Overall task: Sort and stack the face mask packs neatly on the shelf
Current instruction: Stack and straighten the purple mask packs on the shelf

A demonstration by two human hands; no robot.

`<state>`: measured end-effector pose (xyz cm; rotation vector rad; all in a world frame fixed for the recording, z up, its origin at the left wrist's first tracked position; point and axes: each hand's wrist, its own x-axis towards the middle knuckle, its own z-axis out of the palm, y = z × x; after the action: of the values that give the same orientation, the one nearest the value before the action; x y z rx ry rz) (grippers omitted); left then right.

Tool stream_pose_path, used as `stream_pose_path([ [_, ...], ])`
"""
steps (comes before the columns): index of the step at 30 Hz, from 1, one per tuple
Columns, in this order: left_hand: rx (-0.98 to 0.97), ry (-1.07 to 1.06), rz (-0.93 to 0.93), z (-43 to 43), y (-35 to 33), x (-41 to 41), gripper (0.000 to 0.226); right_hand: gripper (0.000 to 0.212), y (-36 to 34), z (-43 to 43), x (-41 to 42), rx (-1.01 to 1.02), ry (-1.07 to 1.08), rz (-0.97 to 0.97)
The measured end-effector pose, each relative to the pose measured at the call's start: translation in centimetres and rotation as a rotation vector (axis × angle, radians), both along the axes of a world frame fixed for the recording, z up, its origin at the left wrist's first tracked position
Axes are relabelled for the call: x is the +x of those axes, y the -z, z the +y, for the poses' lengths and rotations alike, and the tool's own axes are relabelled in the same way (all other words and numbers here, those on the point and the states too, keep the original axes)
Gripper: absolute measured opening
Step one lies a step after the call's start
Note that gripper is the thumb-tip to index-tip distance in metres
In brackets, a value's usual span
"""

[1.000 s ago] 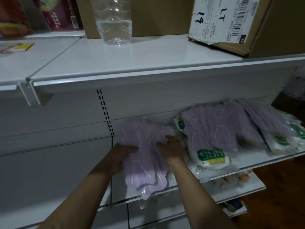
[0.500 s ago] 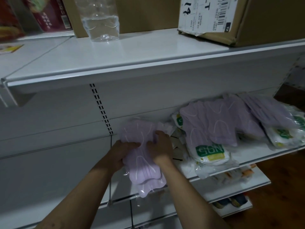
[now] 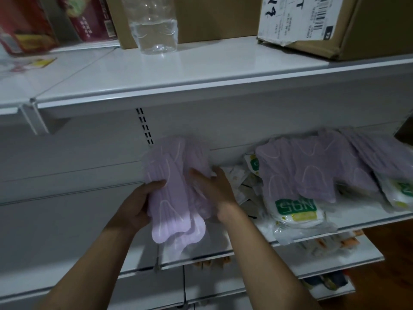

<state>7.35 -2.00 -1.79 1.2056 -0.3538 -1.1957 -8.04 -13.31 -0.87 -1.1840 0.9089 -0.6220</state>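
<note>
Both forearms reach up from the near edge toward the middle shelf (image 3: 368,221), and the hands meet at its left end. The left hand (image 3: 143,203) comes in from the left with its fingers curled over the left edge of a bundle of lilac face mask packs (image 3: 174,198), gripping it. The right hand (image 3: 215,191) lies against the bundle's right side, its back toward me and its fingers fairly straight, pressing rather than clutching, though blur hides exactly where the fingertips end. The bundle stands nearly upright between the two hands. Its lower end hangs past the shelf's near edge and its top leans toward the back panel. To the right on the same shelf lies a loose, overlapping pile of lilac packs (image 3: 312,171), spread toward the far right. A green-labelled pack (image 3: 295,208) sits under the pile near the front lip, and some crumpled wrappers (image 3: 242,186) lie just beside the right hand. On the upper shelf (image 3: 201,70) stand a clear bottle (image 3: 154,25) with a little water in it and a cardboard box (image 3: 348,25) whose contents I cannot see. The lower shelf (image 3: 335,265) carries small packets too dim to make out.
</note>
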Motion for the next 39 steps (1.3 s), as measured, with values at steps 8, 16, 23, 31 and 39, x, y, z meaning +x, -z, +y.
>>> stream_pose_path([
  [8,-0.036,-0.121,-0.037,3.1,-0.3,0.5,0.048,0.03,-0.1,0.1,2.3,-0.017,-0.394,-0.079],
  [16,0.006,-0.476,-0.57,6.7,-1.0,2.7,0.064,0.069,0.9,2.6,6.9,-0.246,-0.454,-0.146],
  [23,-0.017,-0.565,-0.776,10.1,-3.2,6.4,0.057,0.066,0.4,5.9,12.0,-0.458,-0.377,-0.221],
  [31,0.256,-0.354,-0.878,14.4,1.7,9.2,0.052,0.057,6.4,10.9,14.6,-0.459,-0.313,-0.077],
  [39,-0.061,-0.357,-0.739,13.7,3.2,13.4,0.066,0.054,4.8,12.8,18.7,-0.482,-0.289,-0.096],
])
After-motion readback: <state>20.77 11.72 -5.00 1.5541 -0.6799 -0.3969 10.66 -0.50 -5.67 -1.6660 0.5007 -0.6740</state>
